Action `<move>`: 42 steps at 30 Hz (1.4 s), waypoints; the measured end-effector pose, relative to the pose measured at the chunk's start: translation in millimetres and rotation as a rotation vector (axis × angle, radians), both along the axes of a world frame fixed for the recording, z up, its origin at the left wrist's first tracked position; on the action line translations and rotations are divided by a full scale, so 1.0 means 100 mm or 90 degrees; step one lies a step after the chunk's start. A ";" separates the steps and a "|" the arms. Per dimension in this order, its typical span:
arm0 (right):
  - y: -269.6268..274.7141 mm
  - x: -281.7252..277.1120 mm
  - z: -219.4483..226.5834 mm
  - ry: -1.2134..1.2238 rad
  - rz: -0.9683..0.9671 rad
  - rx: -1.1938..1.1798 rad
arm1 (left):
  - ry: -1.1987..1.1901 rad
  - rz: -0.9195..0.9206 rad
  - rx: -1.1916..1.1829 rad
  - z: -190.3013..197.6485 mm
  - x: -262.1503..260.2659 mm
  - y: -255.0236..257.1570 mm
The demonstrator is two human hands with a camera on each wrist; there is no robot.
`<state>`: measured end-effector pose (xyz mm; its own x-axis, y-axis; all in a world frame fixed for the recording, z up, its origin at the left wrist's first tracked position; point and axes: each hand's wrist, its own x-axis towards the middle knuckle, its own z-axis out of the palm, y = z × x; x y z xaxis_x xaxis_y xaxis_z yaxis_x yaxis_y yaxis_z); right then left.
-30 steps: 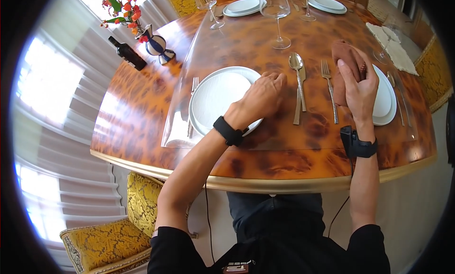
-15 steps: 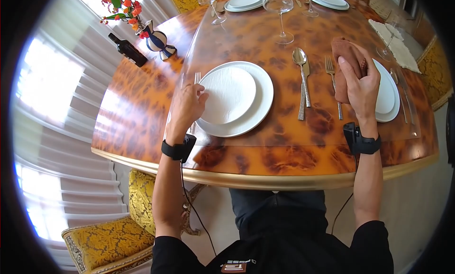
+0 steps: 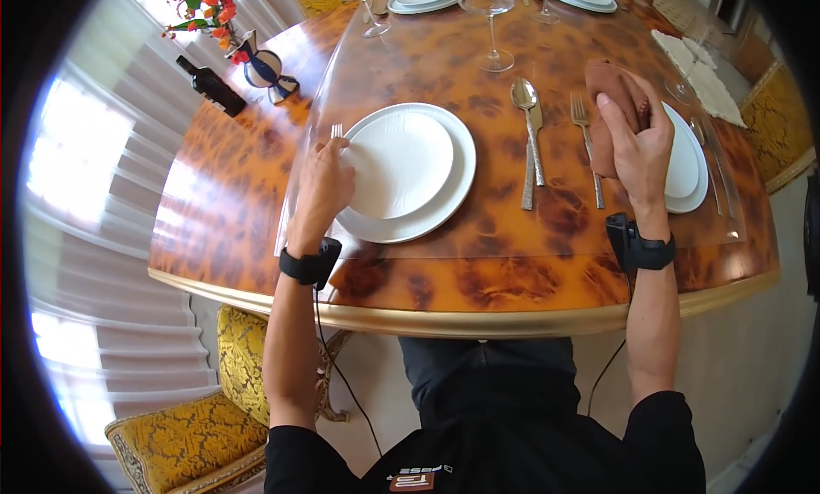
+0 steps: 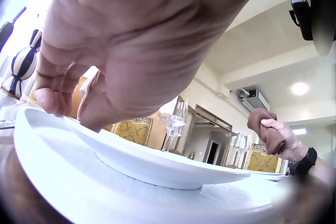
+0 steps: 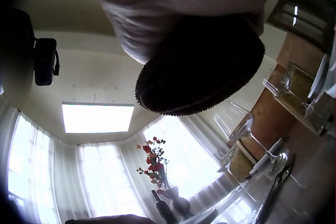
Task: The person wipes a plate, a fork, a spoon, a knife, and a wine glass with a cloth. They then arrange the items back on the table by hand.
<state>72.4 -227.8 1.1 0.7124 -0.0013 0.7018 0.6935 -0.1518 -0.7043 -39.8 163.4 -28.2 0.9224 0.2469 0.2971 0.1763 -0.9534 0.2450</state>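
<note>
A smaller white plate (image 3: 401,165) sits on a larger white plate (image 3: 461,186) in the head view. At their left side, my left hand (image 3: 323,186) has its fingers bent at the smaller plate's rim, the thumb on the plate side. The left wrist view shows these fingers (image 4: 51,100) curving down over the rim. Beside them lies a fork, with only its tines (image 3: 336,131) showing past the hand. My right hand (image 3: 647,144) grips a folded brown cloth napkin (image 3: 605,148) above the right-hand setting. The right wrist view shows the napkin's ridged edge (image 5: 199,111).
A spoon (image 3: 524,94) overlaps a knife between the two settings, with another fork (image 3: 580,109) beside them. A second plate stack (image 3: 688,165) lies under my right hand. A wine glass (image 3: 493,32) stands behind, a bottle (image 3: 211,85) and flower vase (image 3: 265,71) at back left.
My left hand has gone from the plates' right side to their left rim. The smaller plate has shifted slightly right on the larger one. My right hand keeps holding the napkin.
</note>
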 end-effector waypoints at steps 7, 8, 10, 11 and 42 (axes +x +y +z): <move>0.00 -0.05 0.04 0.002 -0.034 -0.015 | -0.098 -0.132 0.025 0.24 0.30 -0.65; 0.01 -0.06 0.04 0.000 -0.031 -0.013 | -0.093 -0.177 -0.027 0.24 0.42 -0.88; 0.01 -0.05 0.03 0.000 -0.028 -0.004 | -0.009 -0.295 -0.080 0.28 0.61 -1.36; 0.00 -0.03 0.01 0.000 -0.028 0.002 | 0.051 -0.282 -0.017 0.28 0.73 -1.61; -0.06 -0.03 0.10 -0.061 -0.067 0.042 | 0.065 -0.298 -0.742 0.38 0.46 -1.95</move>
<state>69.4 -233.7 11.4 0.6354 -0.1209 0.7627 0.7411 -0.1819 -0.6462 5.9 -31.2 9.5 0.9980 -0.0429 0.0455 -0.0517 -0.1570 0.9862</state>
